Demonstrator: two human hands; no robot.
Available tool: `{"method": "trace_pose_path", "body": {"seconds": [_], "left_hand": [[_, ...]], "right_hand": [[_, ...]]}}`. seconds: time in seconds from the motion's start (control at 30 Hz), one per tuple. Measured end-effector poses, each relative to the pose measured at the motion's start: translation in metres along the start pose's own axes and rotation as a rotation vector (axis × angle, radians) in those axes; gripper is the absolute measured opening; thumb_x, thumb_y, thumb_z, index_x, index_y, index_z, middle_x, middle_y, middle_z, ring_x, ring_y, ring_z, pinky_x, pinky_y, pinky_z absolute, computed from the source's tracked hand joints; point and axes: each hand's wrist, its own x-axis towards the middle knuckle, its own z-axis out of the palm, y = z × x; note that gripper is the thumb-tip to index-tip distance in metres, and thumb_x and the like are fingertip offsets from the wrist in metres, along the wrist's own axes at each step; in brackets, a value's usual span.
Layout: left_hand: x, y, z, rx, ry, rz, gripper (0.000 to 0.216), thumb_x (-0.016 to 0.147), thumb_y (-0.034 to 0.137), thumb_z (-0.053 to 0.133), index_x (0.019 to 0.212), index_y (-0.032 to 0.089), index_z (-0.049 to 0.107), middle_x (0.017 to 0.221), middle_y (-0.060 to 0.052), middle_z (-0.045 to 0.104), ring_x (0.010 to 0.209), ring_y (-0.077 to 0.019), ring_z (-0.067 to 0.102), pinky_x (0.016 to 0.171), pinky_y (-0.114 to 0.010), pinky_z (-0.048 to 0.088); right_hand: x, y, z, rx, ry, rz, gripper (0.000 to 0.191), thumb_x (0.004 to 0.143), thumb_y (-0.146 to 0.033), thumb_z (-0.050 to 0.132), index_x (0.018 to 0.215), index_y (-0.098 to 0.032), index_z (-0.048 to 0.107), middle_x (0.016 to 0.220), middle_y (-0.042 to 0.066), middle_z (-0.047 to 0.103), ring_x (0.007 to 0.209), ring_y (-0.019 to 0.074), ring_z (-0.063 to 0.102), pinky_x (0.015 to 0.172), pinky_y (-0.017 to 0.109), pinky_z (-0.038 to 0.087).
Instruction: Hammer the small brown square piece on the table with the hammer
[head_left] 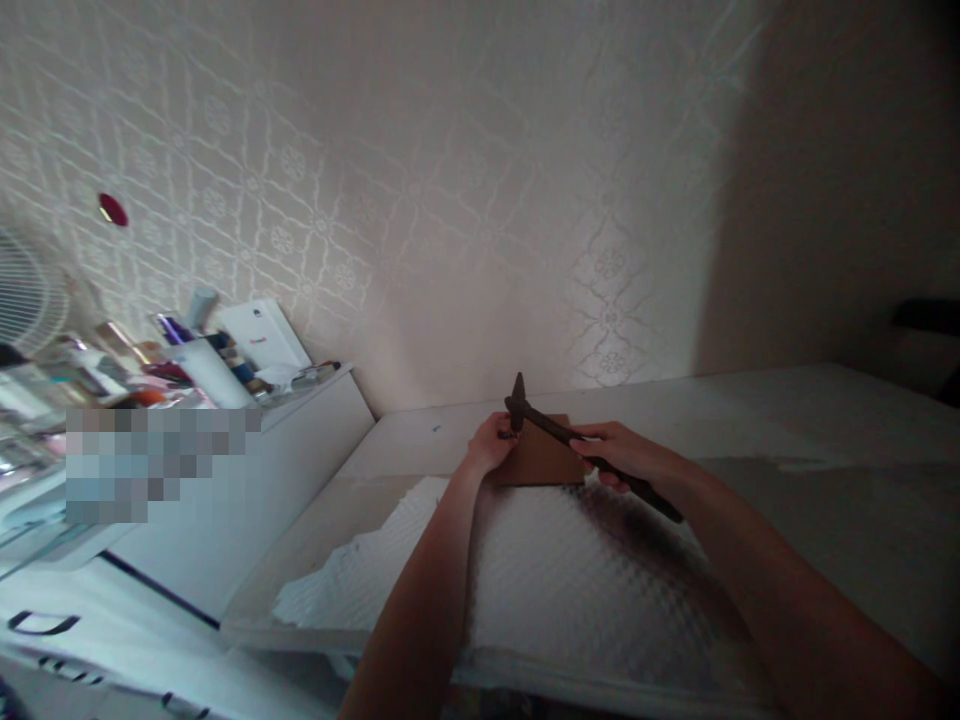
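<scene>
A dark hammer (559, 433) is held in my right hand (626, 455), which is closed round its handle; the head points up near the wall. My left hand (491, 442) is pinched closed just under the hammer head, at the top edge of a small brown wooden board (540, 458); what it pinches is too small to name. The board lies at the far end of a white textured mat (540, 570) on a white table (787, 420).
To the left stands a white cabinet (300, 440) crowded with bottles, tubes and a white box (262, 335). A fan (26, 290) is at the far left. A patterned wall rises behind the table. A dark object (926, 315) sits at the right edge.
</scene>
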Motion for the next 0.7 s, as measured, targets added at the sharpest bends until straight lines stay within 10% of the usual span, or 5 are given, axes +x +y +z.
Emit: {"method": "trace_pose_path", "body": {"seconds": [0.7], "left_hand": [[-0.004,0.01,-0.002,-0.03,-0.012,-0.02,0.047,0.066,0.008,0.067,0.11,0.021,0.056,0.094,-0.003,0.069,0.094,-0.0181,0.062,0.088,-0.033,0.043]], "right_hand": [[-0.003,-0.001,-0.002,-0.002,0.031,-0.007,0.036,0.084,-0.03,0.049,0.117,-0.017,0.056,0.054,-0.002,0.048,0.034,0.004,0.037,0.031,0.015,0.026]]}}
